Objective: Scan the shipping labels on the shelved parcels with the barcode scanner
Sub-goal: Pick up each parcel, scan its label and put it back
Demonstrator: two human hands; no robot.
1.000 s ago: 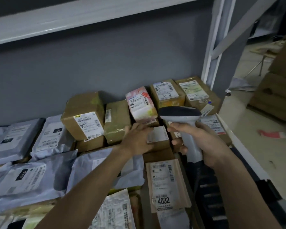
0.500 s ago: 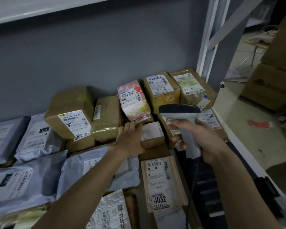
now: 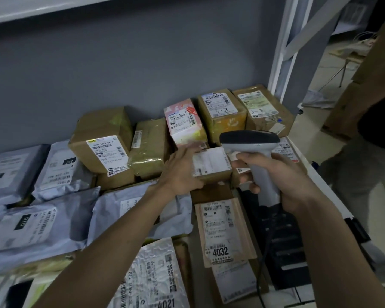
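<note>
Grey wall backs the white metal shelf (image 3: 320, 170), which carries a crowd of brown cardboard boxes at the rear and grey plastic mailer bags (image 3: 42, 221) toward the left front, most turned label-up, we judge so the codes can be read without lifting. Our left hand (image 3: 180, 172) lies with fingers fairly straight against the left side of a small brown cardboard box with a pale label (image 3: 211, 163), holding nothing; it looks to be steadying or nudging that box so its label faces up. Our right hand (image 3: 282, 181) grips the handle of the grey pistol-shaped barcode scanner (image 3: 251, 143), fingers wrapped round the stem, head pointing toward the rear boxes and poised just beside the small box. Behind it stand a pink-and-white printed carton (image 3: 185, 123) and a yellow-fronted box marked 3-2 (image 3: 222, 112), tilted back against the wall, labels toward us. A flat brown envelope numbered 4032 (image 3: 222, 232) lies nearer, below the scanner. We judge the small box is next to be scanned; its label appears blurred, so the code cannot be read.
</note>
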